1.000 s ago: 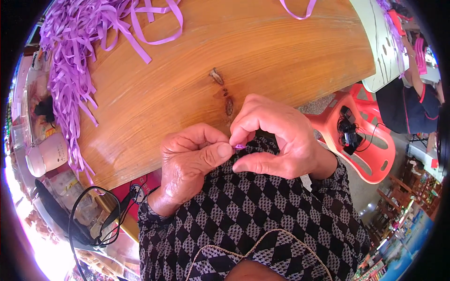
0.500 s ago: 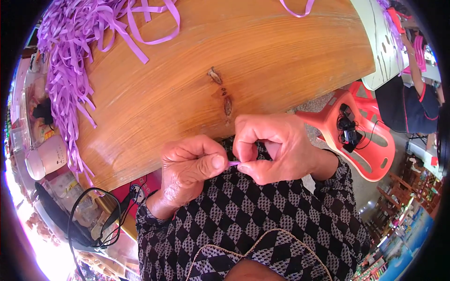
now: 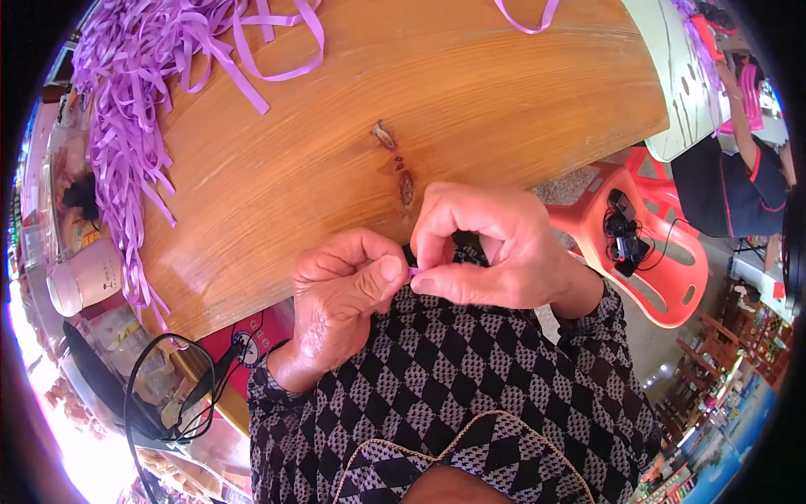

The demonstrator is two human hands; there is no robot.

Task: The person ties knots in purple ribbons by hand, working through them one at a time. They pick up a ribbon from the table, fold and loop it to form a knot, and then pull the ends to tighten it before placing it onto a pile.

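My left hand (image 3: 346,294) is closed, its thumb pressed against the bent index finger. A tiny piece of purple ribbon (image 3: 412,271) shows at that pinch, mostly hidden by the fingers. My right hand (image 3: 499,248) curls into a ring, thumb and index tip meeting on the same ribbon right beside the left thumb. Both hands hover in front of my body, at the near edge of the wooden table (image 3: 319,168). A large heap of purple ribbons (image 3: 143,101) hangs over the table's left side.
Another ribbon loop (image 3: 529,29) lies at the far edge. On the right stands a red plastic stool (image 3: 672,286) bearing a black cabled device (image 3: 623,239). A lidded cup (image 3: 84,277) and black cables (image 3: 180,420) are at the left. Another person's arm (image 3: 740,118) shows at the far right.
Both hands have risen slightly toward the table. My right fingertips have come closer to the left thumb, and less ribbon shows between them.
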